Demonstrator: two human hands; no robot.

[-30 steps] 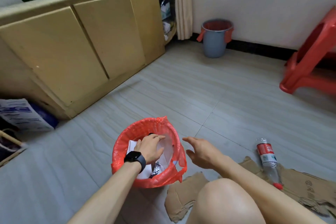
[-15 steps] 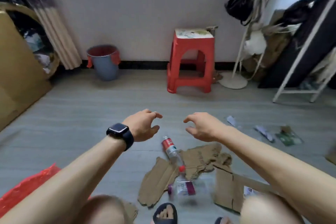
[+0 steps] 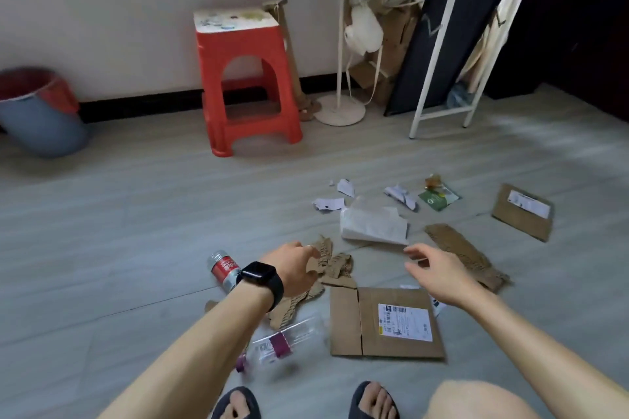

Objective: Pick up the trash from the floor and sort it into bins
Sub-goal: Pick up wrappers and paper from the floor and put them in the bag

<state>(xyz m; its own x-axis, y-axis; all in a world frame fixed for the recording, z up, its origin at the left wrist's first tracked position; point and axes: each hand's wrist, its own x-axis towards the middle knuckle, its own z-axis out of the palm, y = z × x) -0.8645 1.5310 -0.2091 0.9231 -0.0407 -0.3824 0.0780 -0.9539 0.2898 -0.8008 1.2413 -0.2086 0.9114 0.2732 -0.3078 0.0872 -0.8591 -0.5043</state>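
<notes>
The left hand, with a black watch on its wrist, hovers over the torn cardboard pieces; its fingers are loosely curled and hold nothing. The right hand hovers above the floor with fingers relaxed and slightly spread, also holding nothing. The trash lies on the floor in front of the person. A red-label bottle lies just left of the left wrist. A clear bottle with a purple label lies beside a flattened cardboard box bearing a shipping label. A white plastic bag, paper scraps, a green packet and a corrugated strip lie beyond the hands. A blue bin with a red liner stands at the far left wall, well apart from the trash, left of a red stool.
</notes>
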